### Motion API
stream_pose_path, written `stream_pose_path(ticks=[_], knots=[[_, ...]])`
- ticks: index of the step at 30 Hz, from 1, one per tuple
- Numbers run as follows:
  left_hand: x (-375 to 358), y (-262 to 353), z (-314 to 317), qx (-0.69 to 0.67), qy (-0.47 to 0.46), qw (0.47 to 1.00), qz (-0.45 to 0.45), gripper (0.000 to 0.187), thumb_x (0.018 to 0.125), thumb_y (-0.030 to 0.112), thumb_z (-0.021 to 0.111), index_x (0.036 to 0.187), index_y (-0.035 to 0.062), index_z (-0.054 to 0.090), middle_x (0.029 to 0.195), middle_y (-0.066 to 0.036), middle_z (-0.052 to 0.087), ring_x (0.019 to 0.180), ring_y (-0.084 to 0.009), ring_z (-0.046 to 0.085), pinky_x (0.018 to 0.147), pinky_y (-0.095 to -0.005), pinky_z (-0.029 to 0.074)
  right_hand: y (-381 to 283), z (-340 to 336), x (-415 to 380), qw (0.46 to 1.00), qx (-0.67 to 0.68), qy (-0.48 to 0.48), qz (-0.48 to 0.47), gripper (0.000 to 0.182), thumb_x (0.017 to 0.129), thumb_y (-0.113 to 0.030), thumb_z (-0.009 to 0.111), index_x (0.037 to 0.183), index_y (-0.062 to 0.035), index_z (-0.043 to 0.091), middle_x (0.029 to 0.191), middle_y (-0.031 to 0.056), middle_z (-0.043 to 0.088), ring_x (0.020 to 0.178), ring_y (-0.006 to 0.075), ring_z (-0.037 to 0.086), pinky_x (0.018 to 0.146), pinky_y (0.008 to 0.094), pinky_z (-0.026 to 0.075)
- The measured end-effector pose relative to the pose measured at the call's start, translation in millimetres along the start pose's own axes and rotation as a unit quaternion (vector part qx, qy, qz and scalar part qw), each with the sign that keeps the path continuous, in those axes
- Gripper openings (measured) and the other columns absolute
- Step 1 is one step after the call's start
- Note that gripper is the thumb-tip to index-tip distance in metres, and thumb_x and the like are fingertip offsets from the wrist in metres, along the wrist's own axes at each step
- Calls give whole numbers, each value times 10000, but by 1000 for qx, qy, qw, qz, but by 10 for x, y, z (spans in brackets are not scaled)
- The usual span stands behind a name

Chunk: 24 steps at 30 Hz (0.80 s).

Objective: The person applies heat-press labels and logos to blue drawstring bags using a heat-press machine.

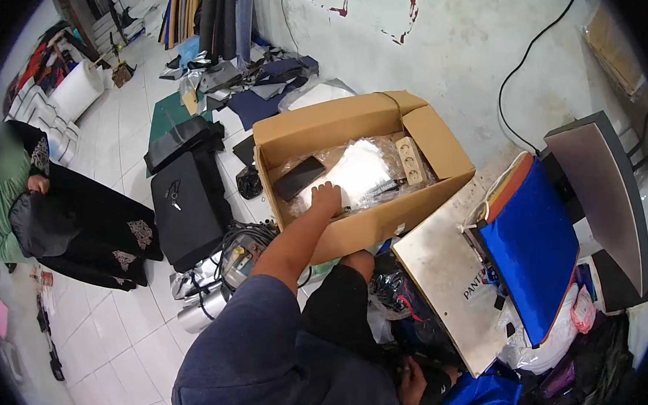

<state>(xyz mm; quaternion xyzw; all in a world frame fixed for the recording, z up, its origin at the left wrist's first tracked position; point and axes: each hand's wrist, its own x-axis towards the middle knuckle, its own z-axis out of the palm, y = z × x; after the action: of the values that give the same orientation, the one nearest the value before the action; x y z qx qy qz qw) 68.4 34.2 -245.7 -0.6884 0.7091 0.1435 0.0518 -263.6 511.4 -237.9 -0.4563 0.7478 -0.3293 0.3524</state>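
My left hand (327, 200) reaches into an open cardboard box (355, 234), its fingers slightly apart on a stack of white sheets (363, 167) in clear plastic. Just beyond the fingers lies a flat black case (299, 177). At the right inside the box stands a beige power strip (410, 160). Low in the view my right hand (412, 389) is down near my leg, beside dark cloth; its fingers are partly hidden, and what it may hold cannot be made out.
A metal-topped board (447, 269) and a blue padded panel (530, 242) lean at right, near a grey panel (605, 193). Left of the box lie a black case (190, 196) and coiled cables (245, 244). Another person (80, 210) stands at far left. Fabric scraps (257, 84) lie behind.
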Motion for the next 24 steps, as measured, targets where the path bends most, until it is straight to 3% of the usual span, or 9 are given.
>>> stream_pose_path(ticks=[2,4,7,10,15,17,20,24], knots=[[-15,-13,-26,50,7,998,26,596,751,362,779,1240,89,575,1261,-156,548,1180,-313,553,1001,-513,391,3,35,13,1000,4,6,18,293,935,-58,578,1208,35,632,1125,204,691,985,275,694,872,355,530],[-24,-12,-18,65,31,997,35,562,757,339,772,1226,90,587,1244,-149,555,1173,-310,557,997,-512,393,-12,43,32,1000,-30,0,-1,273,948,-70,597,1192,49,622,1018,157,712,879,190,692,777,300,544],[-43,-10,8,61,60,995,44,508,771,292,754,1213,96,596,1181,-140,575,1152,-302,567,986,-510,393,60,12,93,997,-64,-11,-39,263,944,-95,620,1167,44,635,988,149,712,842,172,685,740,297,539],[-79,-3,-98,63,65,994,63,380,805,280,682,1143,111,645,1177,-124,575,1115,-273,571,967,-480,363,-751,-178,232,991,-109,-51,-60,237,935,-99,640,1125,42,653,971,150,710,817,170,678,716,300,538],[62,29,-140,40,77,993,76,584,765,462,707,1208,95,606,1227,-149,565,1164,-302,547,1008,-508,370,-948,-316,612,993,-48,-1,-105,203,907,-94,672,1065,34,673,962,167,705,781,220,682,685,308,536],[185,81,-134,16,71,994,81,583,783,451,697,1224,86,588,1210,-149,575,1160,-311,550,982,-514,397,-1101,-356,710,984,-91,14,-150,196,909,-122,658,1050,14,678,984,188,704,856,301,700,729,360,556],[328,239,-86,12,36,998,56,679,773,479,740,1263,60,529,1220,-172,569,1159,-324,565,993,-507,402,-990,-345,756,978,-110,7,-178,182,903,-117,662,1026,17,676,968,195,700,840,324,695,723,368,555],[513,345,89,53,51,997,12,706,697,434,825,1234,81,532,1190,-150,573,1140,-293,576,980,-514,397,-1055,-316,571,988,-99,12,-116,176,899,-108,665,1020,19,678,941,194,697,822,328,688,734,383,551]])
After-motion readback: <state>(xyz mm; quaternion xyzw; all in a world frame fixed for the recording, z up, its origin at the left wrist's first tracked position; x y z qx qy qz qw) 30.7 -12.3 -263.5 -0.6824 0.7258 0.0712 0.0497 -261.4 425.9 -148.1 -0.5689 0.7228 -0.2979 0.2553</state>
